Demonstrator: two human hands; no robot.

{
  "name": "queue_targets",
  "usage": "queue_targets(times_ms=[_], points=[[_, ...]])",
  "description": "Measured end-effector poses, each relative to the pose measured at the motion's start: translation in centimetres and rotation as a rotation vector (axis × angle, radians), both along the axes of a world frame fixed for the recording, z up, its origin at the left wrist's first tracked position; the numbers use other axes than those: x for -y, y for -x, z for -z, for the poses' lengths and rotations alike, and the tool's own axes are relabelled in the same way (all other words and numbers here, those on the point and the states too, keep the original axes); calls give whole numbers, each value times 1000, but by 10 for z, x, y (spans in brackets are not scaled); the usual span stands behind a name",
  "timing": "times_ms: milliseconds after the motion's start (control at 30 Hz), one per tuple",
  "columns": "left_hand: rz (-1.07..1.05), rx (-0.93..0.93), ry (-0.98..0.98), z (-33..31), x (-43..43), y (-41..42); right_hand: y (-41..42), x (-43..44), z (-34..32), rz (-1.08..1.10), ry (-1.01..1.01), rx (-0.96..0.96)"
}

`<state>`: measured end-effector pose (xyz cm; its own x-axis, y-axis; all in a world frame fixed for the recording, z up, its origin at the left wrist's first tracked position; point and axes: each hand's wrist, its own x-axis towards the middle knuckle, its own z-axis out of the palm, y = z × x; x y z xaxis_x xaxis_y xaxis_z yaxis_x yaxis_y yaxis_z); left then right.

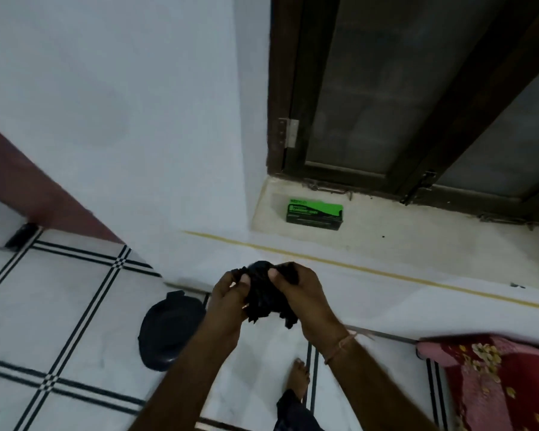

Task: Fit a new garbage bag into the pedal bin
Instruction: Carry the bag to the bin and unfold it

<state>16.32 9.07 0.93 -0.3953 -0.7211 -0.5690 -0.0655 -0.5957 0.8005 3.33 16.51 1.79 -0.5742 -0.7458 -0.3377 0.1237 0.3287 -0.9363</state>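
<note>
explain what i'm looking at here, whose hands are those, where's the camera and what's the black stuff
There is no machine here. One camera sits on a person's head and looks forward and down, so you see that person's own arms from above. The left hand and the right hand both grip a crumpled black garbage bag, bunched up and held above the tiled floor. Beside the left arm stands a dark round pedal bin, seen from the top. Farther off, a green box lies on the window ledge; its print is too small to read. A bare foot and a red flowered cloth show lower right.
</note>
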Motion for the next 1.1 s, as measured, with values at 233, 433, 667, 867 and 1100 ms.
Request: queue_targets(times_ms=[233, 433, 667, 867, 1100], points=[[138, -119, 57, -1, 19, -152, -136, 23, 7, -19, -9, -132], [-163, -138, -208, -3, 44, -302, -255, 21, -10, -134, -7, 207], [84, -180, -40, -11, 42, -392, -346, 36, -27, -143, 56, 58], [-199, -250, -143, 0, 42, -444, -398, 48, -15, -62, 71, 136], [-206, 84, -121, 26, 75, -497, -446, 74, -15, 24, 82, 42]])
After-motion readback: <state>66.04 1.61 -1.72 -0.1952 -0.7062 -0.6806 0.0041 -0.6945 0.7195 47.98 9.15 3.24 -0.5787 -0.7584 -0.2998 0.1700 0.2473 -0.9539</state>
